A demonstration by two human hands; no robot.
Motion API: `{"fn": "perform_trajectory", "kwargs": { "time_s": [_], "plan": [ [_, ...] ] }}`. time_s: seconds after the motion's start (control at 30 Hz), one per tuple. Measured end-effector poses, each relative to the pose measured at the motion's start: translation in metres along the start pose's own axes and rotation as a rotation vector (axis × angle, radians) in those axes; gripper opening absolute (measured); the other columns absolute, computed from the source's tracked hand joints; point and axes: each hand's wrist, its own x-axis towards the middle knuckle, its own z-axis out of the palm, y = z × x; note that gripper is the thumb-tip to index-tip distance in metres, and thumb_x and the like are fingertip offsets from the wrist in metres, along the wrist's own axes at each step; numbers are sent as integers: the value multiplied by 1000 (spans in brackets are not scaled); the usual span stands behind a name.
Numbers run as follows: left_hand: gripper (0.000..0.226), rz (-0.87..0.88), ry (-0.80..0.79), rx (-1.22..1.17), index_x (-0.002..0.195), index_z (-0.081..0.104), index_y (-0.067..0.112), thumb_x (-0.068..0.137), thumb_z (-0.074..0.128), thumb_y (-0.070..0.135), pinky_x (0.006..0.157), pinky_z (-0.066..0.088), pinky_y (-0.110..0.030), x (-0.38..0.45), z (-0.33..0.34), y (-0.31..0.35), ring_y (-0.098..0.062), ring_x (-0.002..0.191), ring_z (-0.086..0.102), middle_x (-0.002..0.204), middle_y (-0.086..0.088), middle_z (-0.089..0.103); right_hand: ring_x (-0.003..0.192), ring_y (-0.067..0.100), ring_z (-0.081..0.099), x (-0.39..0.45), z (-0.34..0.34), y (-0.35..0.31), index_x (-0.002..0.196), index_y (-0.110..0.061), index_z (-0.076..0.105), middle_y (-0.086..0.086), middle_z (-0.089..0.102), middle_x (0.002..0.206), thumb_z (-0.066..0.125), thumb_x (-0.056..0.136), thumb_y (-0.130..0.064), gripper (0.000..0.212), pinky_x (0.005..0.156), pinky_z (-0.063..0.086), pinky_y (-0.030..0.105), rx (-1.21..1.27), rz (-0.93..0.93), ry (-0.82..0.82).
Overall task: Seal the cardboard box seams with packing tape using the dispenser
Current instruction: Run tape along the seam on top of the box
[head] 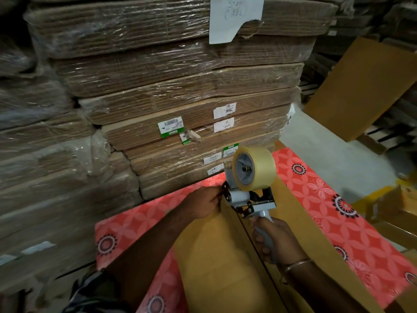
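A brown cardboard box (209,251) lies in front of me on a red flowered mat, its two top flaps meeting in a dark centre seam (252,242). My right hand (273,240) grips the grey handle of the tape dispenser (248,199), which carries a roll of clear tape (255,168). The dispenser's front roller sits at the far end of the seam. My left hand (203,203) is at the box's far edge just left of the dispenser, fingers curled over that edge by the roller; whether they pinch the tape end is hidden.
A tall stack of shrink-wrapped flat cartons (171,105) rises right behind the box. The red mat (334,199) spreads to both sides. A flat brown carton (361,86) leans at the right, with more boxes (392,211) at the right edge.
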Motion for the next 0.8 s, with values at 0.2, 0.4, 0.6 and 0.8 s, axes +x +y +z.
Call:
{"fn": "perform_trajectory", "kwargs": {
  "time_s": [0.2, 0.4, 0.6, 0.8],
  "plan": [
    [22, -10, 78, 83, 114, 60, 19, 99, 45, 23, 74, 55, -47, -10, 8, 8, -36, 95, 68, 106, -10, 73, 38, 13, 29, 0, -9, 3, 81, -16, 57, -1, 41, 52, 61, 74, -34, 19, 42, 21, 17, 58, 51, -3],
    [45, -45, 41, 134, 133, 59, 28, 94, 38, 29, 82, 57, -45, -14, 0, 18, -32, 105, 69, 122, -6, 73, 41, 14, 28, -10, -17, 5, 82, -16, 60, 0, 40, 57, 60, 87, -29, 14, 43, 21, 19, -26, 44, -17],
    [47, -41, 30, 153, 147, 45, 41, 101, 38, 30, 89, 58, -44, -5, 11, 1, -28, 120, 67, 140, 2, 66, 44, 14, 34, -53, -44, 18, 88, -13, 59, 4, 44, 63, 59, 91, -34, 21, 43, 24, 22, -59, 30, -48],
    [47, -9, 33, 96, 154, 43, 38, 107, 39, 30, 105, 51, -42, -4, 13, -1, -27, 133, 59, 151, 1, 58, 45, 14, 26, -115, -80, 50, 86, -9, 56, 5, 37, 61, 67, 82, -36, 30, 49, 18, 24, 38, 78, -23]
  ]
}}
